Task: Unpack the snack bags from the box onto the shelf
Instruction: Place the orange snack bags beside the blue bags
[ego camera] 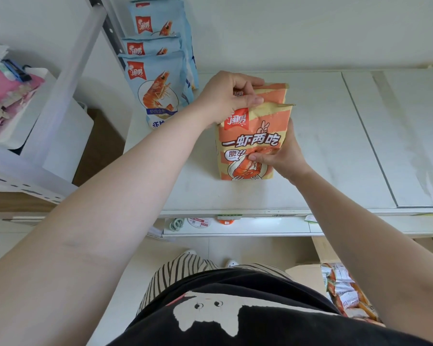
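An orange snack bag stands upright on the white shelf, a little left of the shelf's middle and well back from its front edge. The left hand grips the bag's top edge, its fingers curled over the crumpled rim and the thumb pressed on the front. The right hand holds the bag lower down on its right side, fingers wrapped round the front over the printed shrimp picture. At the shelf's back left corner, blue shrimp snack bags stand upright in a row, one behind another, just beside a grey slotted shelf post. They are near the orange bag but apart from it. On the floor at lower right, an open cardboard box holds more orange snack packs.
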Demonstrator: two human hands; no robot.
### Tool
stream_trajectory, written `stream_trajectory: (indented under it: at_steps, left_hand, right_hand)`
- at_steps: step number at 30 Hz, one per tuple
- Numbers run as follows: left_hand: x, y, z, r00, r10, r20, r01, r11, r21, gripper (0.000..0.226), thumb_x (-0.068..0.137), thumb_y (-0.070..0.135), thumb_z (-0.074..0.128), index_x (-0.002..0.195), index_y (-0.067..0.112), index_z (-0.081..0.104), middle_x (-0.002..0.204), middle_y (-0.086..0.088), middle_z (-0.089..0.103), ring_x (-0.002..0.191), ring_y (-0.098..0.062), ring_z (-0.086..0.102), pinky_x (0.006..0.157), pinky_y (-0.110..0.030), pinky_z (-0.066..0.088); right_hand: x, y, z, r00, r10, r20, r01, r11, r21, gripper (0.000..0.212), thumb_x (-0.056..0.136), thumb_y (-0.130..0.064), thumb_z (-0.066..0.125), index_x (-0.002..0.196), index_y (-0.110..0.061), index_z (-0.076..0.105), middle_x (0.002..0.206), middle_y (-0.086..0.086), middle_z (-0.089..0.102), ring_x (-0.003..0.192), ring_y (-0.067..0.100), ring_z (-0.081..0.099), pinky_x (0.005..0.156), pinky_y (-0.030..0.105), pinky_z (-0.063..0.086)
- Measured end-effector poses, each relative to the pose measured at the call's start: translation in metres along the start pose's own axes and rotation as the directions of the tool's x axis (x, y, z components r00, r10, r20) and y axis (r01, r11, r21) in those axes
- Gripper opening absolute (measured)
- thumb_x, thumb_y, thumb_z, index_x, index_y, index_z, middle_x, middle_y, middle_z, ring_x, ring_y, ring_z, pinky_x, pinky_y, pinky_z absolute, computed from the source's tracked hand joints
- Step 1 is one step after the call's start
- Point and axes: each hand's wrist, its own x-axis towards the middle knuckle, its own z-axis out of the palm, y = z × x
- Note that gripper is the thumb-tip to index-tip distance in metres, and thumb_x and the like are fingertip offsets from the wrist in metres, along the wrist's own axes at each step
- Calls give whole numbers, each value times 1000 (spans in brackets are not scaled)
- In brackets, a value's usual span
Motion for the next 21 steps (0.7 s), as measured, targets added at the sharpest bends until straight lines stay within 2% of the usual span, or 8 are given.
stream_trajectory:
  at_steps: [5,8,11,13,15,17,19,21]
  left_hand:
    - [-2,4,1,1000,-3,15,5,990,-144,15,83,10,73,70,12,65,111,-2,71,91,-7,69,78,-23,54]
    - [-4,3,-1,998,30,-59,-34,998,-60,15,80,25,77,91,18,70,131,3,60,113,-1,58,95,-22,44]
    - [-15,-13,-2,985,9,-175,-42,981,-188,78,74,48,76,140,23,43,156,4,28,141,-10,29,99,-11,38]
    - [-28,-37,5,982,-97,-162,41,946,-321,117,57,68,74,152,29,18,159,7,20,144,-11,24,111,-29,36]
    - [-37,-58,17,985,-153,-74,121,938,-324,135,45,74,76,153,28,9,152,6,36,134,-5,39,110,-34,38]
    - [-36,-68,26,985,-170,-4,161,939,-305,133,41,74,78,149,22,19,131,10,56,113,4,57,91,-20,51]
    - [-28,-68,30,982,-188,2,178,927,-330,126,41,75,77,142,16,31,118,10,64,99,4,65,75,-11,52]
    - [-21,-67,27,980,-201,6,189,913,-361,121,44,75,76,140,16,32,118,6,65,100,0,66,75,-13,52]
  right_hand:
    - [2,-4,-4,999,-23,-28,23,1000,-8,118,49,-27,93,144,-8,25,118,-4,61,106,7,64,85,26,54]
    - [3,-2,-3,1000,-10,-27,10,1000,-6,112,49,-30,92,141,-13,30,118,-3,63,109,12,64,90,33,55]
    - [5,-1,-4,1000,-5,-14,4,1000,-12,102,53,-25,93,136,-16,34,118,-1,64,110,17,65,90,38,55]
    - [9,-1,-6,1000,-4,-2,4,1000,-6,98,58,-13,92,137,-12,34,119,4,63,109,17,66,88,34,56]
    - [13,1,-9,1000,-3,18,3,1000,-5,93,63,-1,89,138,-9,33,120,7,63,108,15,66,85,31,57]
    - [18,1,-8,998,16,54,-16,1000,-11,91,65,2,87,136,-7,33,121,10,63,107,16,67,85,32,58]
    - [23,-3,-4,994,35,99,-33,999,-28,98,60,-11,93,137,-5,33,124,15,62,111,23,66,88,42,57]
    - [26,-8,0,991,45,123,-41,999,-35,105,56,-23,95,138,-4,33,126,16,62,115,27,64,91,47,56]
